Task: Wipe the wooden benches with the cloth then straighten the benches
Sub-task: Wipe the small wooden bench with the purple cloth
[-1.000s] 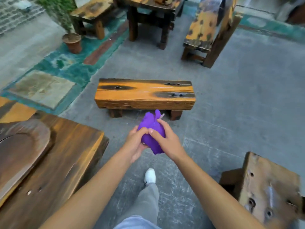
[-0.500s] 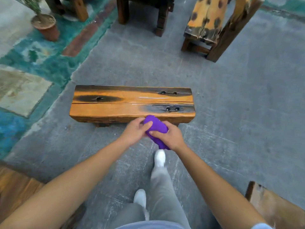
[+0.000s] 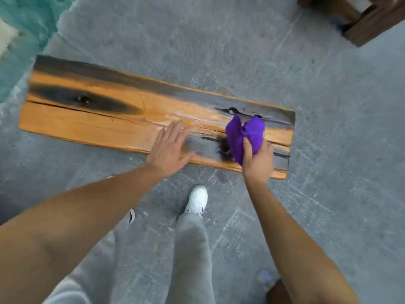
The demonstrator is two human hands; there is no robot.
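Note:
A low wooden bench [image 3: 105, 119], orange with dark scorched patches, lies across the grey floor right below me. My right hand [image 3: 258, 163] grips a bunched purple cloth [image 3: 243, 137] and holds it on the bench top near its right end. My left hand [image 3: 168, 148] hovers flat over the bench's near edge around the middle, fingers spread, holding nothing.
Grey concrete floor [image 3: 328, 194] surrounds the bench. A teal painted floor patch [image 3: 24, 23] lies at the upper left. The base of another wooden bench [image 3: 370, 20] shows at the upper right. My white shoe [image 3: 197, 200] and grey trouser legs stand just short of the bench.
I have stepped up to the bench and look straight down on it. My left hand let go of the cloth and opened over the bench; my right hand brought the cloth onto the top.

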